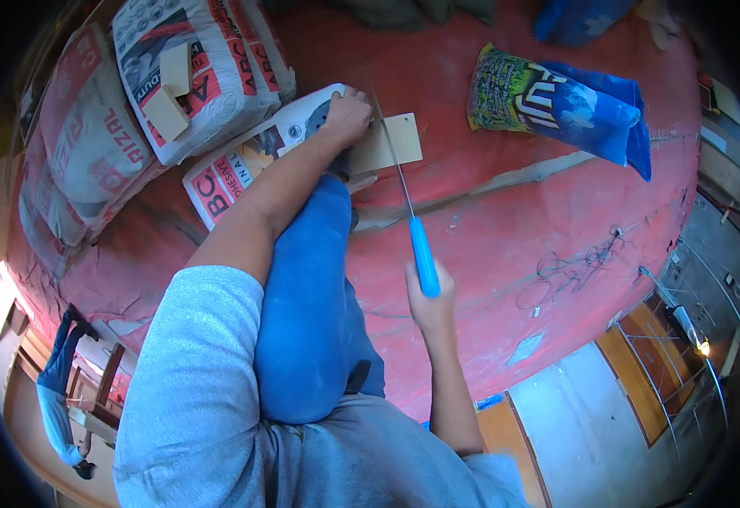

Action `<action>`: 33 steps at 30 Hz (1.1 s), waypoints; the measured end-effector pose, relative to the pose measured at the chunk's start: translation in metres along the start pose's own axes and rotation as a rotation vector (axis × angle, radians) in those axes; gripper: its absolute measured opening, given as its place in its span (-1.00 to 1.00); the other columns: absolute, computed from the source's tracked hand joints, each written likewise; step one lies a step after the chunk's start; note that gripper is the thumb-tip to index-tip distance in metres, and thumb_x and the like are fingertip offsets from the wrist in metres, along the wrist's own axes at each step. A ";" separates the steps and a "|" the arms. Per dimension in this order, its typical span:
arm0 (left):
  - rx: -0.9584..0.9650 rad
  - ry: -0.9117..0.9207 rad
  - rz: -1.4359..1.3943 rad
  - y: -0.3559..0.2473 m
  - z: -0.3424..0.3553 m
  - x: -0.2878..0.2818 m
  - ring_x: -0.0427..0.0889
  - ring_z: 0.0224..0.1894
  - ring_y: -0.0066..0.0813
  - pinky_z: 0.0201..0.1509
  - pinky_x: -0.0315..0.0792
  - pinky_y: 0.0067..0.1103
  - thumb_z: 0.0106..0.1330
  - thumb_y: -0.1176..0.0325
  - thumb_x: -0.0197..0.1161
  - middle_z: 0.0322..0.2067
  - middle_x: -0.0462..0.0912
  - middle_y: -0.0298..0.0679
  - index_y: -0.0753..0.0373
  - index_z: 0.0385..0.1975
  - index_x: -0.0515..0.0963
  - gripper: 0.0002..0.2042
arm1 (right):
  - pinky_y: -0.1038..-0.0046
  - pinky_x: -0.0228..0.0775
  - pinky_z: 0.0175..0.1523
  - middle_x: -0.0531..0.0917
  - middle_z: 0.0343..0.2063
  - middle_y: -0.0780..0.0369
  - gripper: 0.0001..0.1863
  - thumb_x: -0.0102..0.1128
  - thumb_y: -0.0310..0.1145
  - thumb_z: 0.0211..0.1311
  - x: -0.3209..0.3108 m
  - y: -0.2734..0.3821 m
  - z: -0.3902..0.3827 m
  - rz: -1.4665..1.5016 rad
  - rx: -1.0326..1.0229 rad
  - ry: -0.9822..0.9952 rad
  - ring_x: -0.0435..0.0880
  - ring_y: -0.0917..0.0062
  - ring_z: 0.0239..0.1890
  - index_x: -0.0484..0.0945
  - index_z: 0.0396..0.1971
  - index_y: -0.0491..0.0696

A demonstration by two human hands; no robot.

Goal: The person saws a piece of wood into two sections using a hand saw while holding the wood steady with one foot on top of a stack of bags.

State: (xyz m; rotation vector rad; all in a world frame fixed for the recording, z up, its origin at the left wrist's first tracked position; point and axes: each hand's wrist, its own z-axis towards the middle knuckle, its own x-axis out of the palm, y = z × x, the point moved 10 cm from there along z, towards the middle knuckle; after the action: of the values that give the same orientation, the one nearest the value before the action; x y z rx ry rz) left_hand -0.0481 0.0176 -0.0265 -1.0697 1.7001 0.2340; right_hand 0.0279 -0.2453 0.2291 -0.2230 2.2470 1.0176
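Note:
My right hand (431, 296) is wrapped round the blue handle of a handsaw (423, 254). Its thin blade runs up and to the left, lying across a small pale wooden board (399, 146) with a small hole near one corner. My left hand (349, 116) is closed at the board's left end, beside the blade, fingers curled and partly hidden. Under my left arm is my bent leg in blue trousers (302, 313), its foot by the board. A white printed sack (238, 173) lies flat to the left of the board.
Full sacks (192, 76) are stacked at the left, with pale wood offcuts (166, 114) on top. A blue and green bag (556, 106) lies at the right on the red sheet (471, 254). Tangled wire (586, 262) is nearby. Another person (60, 394) stands far left.

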 end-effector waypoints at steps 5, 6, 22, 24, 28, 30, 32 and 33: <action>0.010 -0.024 0.030 0.003 -0.008 -0.005 0.52 0.18 -0.08 0.20 0.41 -0.09 0.14 0.06 0.42 0.05 0.61 -0.12 0.11 -0.14 0.78 -0.65 | 0.30 0.48 -0.37 0.59 -0.62 0.06 -0.88 0.34 -0.45 0.28 -0.045 0.010 -0.077 0.032 0.179 0.084 0.67 0.22 -0.54 0.61 -0.34 -0.18; 0.017 -0.008 0.016 -0.002 -0.008 -0.008 0.52 0.18 -0.08 0.20 0.41 -0.11 0.14 0.06 0.42 0.05 0.61 -0.12 0.11 -0.14 0.78 -0.64 | 0.30 0.49 -0.34 0.60 -0.60 0.06 -0.89 0.33 -0.46 0.27 -0.044 0.007 -0.071 0.020 0.166 0.081 0.68 0.23 -0.52 0.62 -0.33 -0.18; -0.004 -0.068 0.013 0.010 -0.009 -0.007 0.53 0.17 -0.11 0.18 0.43 -0.22 0.10 0.07 0.47 0.04 0.58 -0.08 0.21 -0.13 0.73 -0.59 | 0.17 0.45 -0.31 0.58 -0.55 -0.01 -0.83 0.35 -0.39 0.28 0.024 0.002 0.042 0.029 0.014 0.047 0.65 0.09 -0.46 0.57 -0.37 -0.16; -0.015 -0.067 0.009 0.014 -0.011 -0.006 0.53 0.17 -0.10 0.18 0.44 -0.21 0.09 0.05 0.48 0.05 0.58 -0.08 0.24 -0.11 0.72 -0.55 | 0.28 0.40 -0.40 0.53 -0.63 0.09 -0.83 0.36 -0.41 0.28 -0.011 -0.019 -0.029 0.075 0.167 0.080 0.61 0.29 -0.55 0.57 -0.40 -0.16; -0.017 -0.065 -0.037 0.004 -0.013 -0.010 0.53 0.16 -0.09 0.17 0.44 -0.19 0.10 0.05 0.48 0.04 0.58 -0.07 0.26 -0.11 0.71 -0.54 | 0.28 0.42 -0.35 0.55 -0.61 0.09 -0.85 0.38 -0.42 0.25 -0.053 0.010 -0.076 -0.012 0.192 0.103 0.64 0.31 -0.51 0.59 -0.41 -0.16; -0.023 -0.089 -0.029 0.012 -0.012 -0.014 0.53 0.16 -0.08 0.16 0.45 -0.19 0.10 0.05 0.48 0.04 0.58 -0.07 0.26 -0.12 0.71 -0.55 | 0.24 0.44 -0.32 0.57 -0.58 0.06 -0.83 0.40 -0.40 0.23 -0.032 -0.010 -0.050 -0.038 0.105 0.037 0.65 0.23 -0.49 0.59 -0.39 -0.16; -0.006 -0.114 -0.025 0.003 -0.011 -0.013 0.53 0.16 -0.08 0.15 0.45 -0.19 0.10 0.06 0.48 0.03 0.59 -0.07 0.26 -0.14 0.71 -0.56 | 0.18 0.42 -0.31 0.57 -0.53 0.03 -0.82 0.39 -0.40 0.24 0.034 -0.024 0.057 0.021 -0.103 0.065 0.65 0.15 -0.43 0.57 -0.36 -0.17; 0.006 -0.097 -0.017 -0.009 -0.002 -0.014 0.53 0.16 -0.10 0.15 0.45 -0.20 0.10 0.09 0.46 0.02 0.59 -0.09 0.25 -0.12 0.71 -0.57 | 0.15 0.41 -0.32 0.57 -0.55 -0.01 -0.81 0.33 -0.39 0.27 0.053 -0.014 0.118 0.128 -0.142 0.016 0.63 0.08 -0.46 0.54 -0.39 -0.20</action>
State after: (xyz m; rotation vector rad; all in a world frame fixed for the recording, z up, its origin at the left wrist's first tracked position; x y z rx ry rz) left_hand -0.0423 0.0192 -0.0108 -1.0509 1.6034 0.2657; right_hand 0.0508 -0.1637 0.1298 -0.1499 2.2287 1.2493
